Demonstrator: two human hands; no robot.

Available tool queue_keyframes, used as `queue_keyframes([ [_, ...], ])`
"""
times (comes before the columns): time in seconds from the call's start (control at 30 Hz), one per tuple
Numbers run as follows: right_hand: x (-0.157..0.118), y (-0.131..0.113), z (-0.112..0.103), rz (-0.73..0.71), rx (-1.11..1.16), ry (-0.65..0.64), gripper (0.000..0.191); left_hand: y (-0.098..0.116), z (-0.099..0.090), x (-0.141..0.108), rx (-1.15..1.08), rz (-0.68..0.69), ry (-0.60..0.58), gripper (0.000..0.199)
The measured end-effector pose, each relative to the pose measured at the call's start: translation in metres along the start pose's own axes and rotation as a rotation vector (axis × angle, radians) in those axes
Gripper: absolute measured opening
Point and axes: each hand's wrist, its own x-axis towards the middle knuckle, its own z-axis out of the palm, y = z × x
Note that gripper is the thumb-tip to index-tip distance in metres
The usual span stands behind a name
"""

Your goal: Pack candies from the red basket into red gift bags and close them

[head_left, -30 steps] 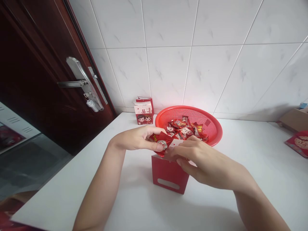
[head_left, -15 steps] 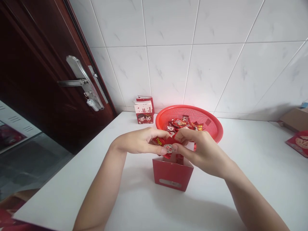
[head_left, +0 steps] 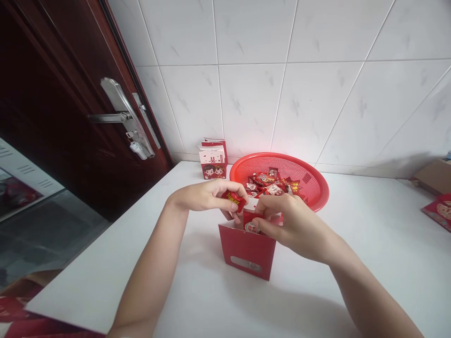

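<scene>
Table (head_left: 303,291) is white, with a big red basket (head_left: 246,170) on it. A red box (head_left: 246,248), open on top, stands in front of the basket. The right hand (head_left: 292,225), also in front, pinches a red packet (head_left: 251,227) at the box's mouth (it has a pale round picture). The left hand (head_left: 207,195), by the basket's front left, holds a yellow-lettered packet (head_left: 233,199) between thumb and fingers. More packets (head_left: 275,189) lie inside the basket.

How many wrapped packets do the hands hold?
2: a yellow-printed packet in the left hand and a white-marked packet in the right hand, at the open box. More may be hidden.
</scene>
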Motion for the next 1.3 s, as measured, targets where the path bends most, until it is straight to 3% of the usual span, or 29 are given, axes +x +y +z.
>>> queue_keyframes([
  [0.23,0.001,-0.002,0.001,-0.080,-0.084,-0.070,0.029,-0.002,-0.002,0.001,-0.022,0.000,0.011,0.022],
  [0.47,0.001,-0.001,0.000,-0.010,0.069,-0.033,0.016,0.002,0.005,0.001,-0.029,-0.009,0.029,0.024],
  [0.67,0.004,-0.002,0.009,-0.056,0.134,0.028,0.014,0.011,0.017,-0.001,-0.004,0.045,-0.004,0.033],
  [0.8,0.006,-0.003,0.011,-0.032,0.217,0.070,0.013,0.011,0.018,-0.002,0.053,0.059,-0.041,0.047],
  [0.97,0.003,0.000,-0.001,-0.066,0.127,0.168,0.018,0.009,0.014,-0.003,0.194,0.058,0.028,0.066],
  [1.13,0.002,0.000,-0.001,-0.002,0.090,0.036,0.011,0.010,0.018,-0.001,0.153,0.045,0.031,0.060],
  [1.3,0.007,0.001,0.015,-0.007,0.051,0.075,0.013,0.008,0.019,0.000,0.082,0.012,0.074,0.065],
])
